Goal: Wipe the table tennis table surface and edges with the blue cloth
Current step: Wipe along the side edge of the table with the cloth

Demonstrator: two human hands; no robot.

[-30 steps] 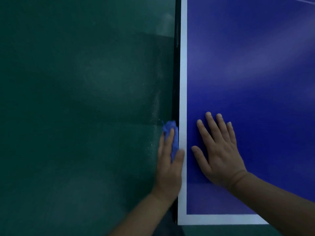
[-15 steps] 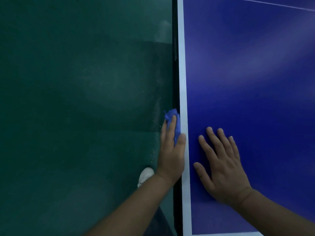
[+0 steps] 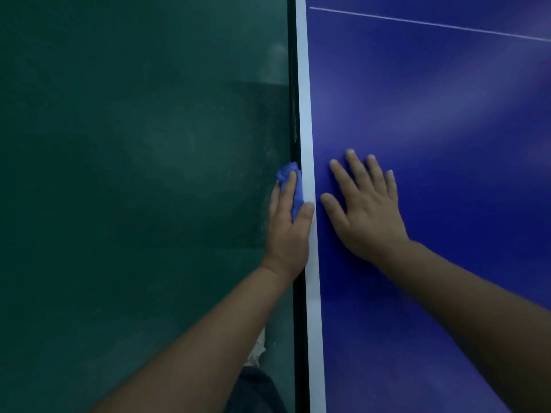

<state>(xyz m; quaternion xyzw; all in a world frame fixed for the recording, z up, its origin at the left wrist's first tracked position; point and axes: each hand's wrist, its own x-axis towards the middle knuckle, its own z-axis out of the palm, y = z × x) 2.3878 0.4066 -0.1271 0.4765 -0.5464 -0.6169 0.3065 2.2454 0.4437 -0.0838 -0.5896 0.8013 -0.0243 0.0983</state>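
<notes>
The blue table tennis table [image 3: 432,120] fills the right half of the view, with a white border stripe along its left side and a dark side edge beside it. My left hand [image 3: 287,231] holds the bunched blue cloth [image 3: 290,180] against that side edge, fingers along the outside and thumb on the white stripe. My right hand [image 3: 368,208] lies flat on the blue top just right of the stripe, fingers spread.
A dark green floor [image 3: 134,174] lies to the left of the table, dusty near the edge. My white shoe [image 3: 258,350] and dark trouser leg [image 3: 256,391] show below my left forearm. A thin white line [image 3: 432,23] crosses the tabletop far ahead.
My left hand has slid the cloth forward along the table's side edge. My right hand has shifted forward over the top beside it, and the table's near corner has left the view.
</notes>
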